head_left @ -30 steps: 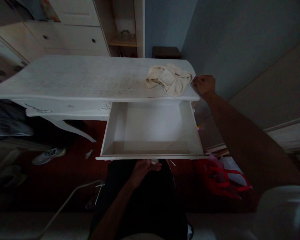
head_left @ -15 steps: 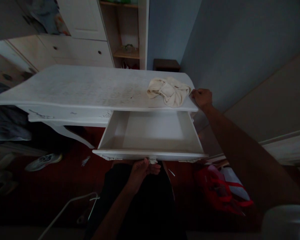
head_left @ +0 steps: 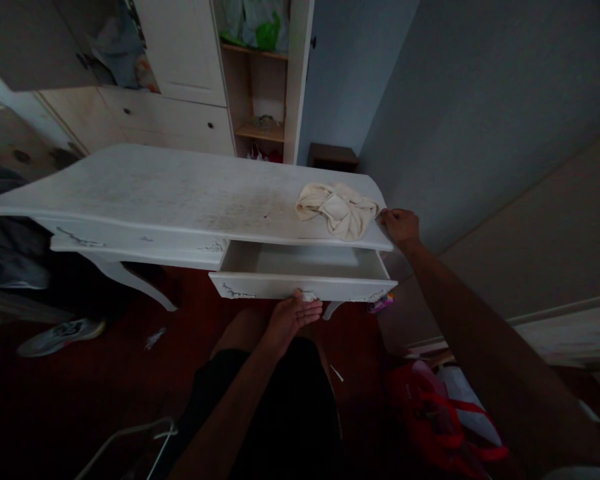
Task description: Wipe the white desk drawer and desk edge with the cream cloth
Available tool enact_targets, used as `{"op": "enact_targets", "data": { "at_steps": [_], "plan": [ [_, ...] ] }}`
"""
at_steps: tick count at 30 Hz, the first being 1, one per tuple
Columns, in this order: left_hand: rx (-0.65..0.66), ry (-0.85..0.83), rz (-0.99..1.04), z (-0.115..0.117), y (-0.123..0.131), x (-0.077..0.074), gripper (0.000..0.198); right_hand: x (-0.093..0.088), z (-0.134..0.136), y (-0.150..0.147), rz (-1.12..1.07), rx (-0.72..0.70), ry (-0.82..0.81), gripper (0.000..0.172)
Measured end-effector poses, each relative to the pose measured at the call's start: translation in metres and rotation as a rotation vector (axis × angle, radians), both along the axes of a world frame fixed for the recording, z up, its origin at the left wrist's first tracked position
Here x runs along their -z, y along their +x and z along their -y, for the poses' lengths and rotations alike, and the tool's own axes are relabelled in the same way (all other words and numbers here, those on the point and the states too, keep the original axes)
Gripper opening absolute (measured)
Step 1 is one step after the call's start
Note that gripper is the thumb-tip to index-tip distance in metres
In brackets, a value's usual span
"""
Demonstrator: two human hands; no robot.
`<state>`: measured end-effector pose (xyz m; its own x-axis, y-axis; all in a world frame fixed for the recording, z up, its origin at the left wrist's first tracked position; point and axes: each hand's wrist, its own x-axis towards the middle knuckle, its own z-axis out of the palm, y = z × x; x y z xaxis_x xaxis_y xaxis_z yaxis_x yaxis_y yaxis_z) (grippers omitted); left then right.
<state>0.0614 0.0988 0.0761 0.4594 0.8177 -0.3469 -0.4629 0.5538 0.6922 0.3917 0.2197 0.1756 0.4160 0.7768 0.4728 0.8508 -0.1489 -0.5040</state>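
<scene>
The head camera looks down at a white table (head_left: 155,193) in a dim room. A drawer (head_left: 260,287) under the right part of the table top sticks out a little way, and you can see a strip of its bare inside.

The left hand (head_left: 295,315) is at the middle of the drawer front, just by a small knob (head_left: 309,296). Its fingers are stretched out almost flat and the tips touch the front. It is dark down there, so I cannot be sure, but the hand does not seem to grab anything.

The right hand (head_left: 401,227) is at the right end of the table top. Its fingers are curled tight round the edge, and the arm is held out long.

A crumpled pale cloth (head_left: 337,208) lies on the table top, near that same end and just beside the right hand. On the floor are a red bag (head_left: 430,413) at the right and a shoe (head_left: 60,333) far off at the left.

What could go wrong? I think the left fingertips could get pinched if the drawer slid in while they sat near its top edge. A push that is off to one side could make the drawer go crooked and stick. If the table got a shake, the cloth could slip off the end, since it lies so near the edge.
</scene>
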Motion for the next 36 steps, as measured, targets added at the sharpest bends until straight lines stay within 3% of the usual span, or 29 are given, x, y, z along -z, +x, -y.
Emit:
{"op": "enact_targets", "data": {
  "at_steps": [11, 23, 32, 36],
  "plan": [
    [-0.16, -0.109, 0.032, -0.057, 0.022, -0.001, 0.038, 0.0, 0.001, 0.002, -0.079, -0.005, -0.014, 0.037],
    [-0.179, -0.134, 0.066, -0.098, 0.034, -0.007, 0.028, -0.003, 0.002, 0.001, -0.12, 0.015, -0.014, 0.037],
    [-0.153, -0.121, 0.054, -0.101, 0.037, -0.002, 0.038, -0.002, 0.003, 0.0, -0.097, 0.015, -0.023, 0.037],
    [0.023, -0.073, -0.125, -0.093, 0.008, -0.014, 0.042, -0.003, 0.004, -0.001, -0.086, 0.008, -0.03, 0.038]
  ]
}}
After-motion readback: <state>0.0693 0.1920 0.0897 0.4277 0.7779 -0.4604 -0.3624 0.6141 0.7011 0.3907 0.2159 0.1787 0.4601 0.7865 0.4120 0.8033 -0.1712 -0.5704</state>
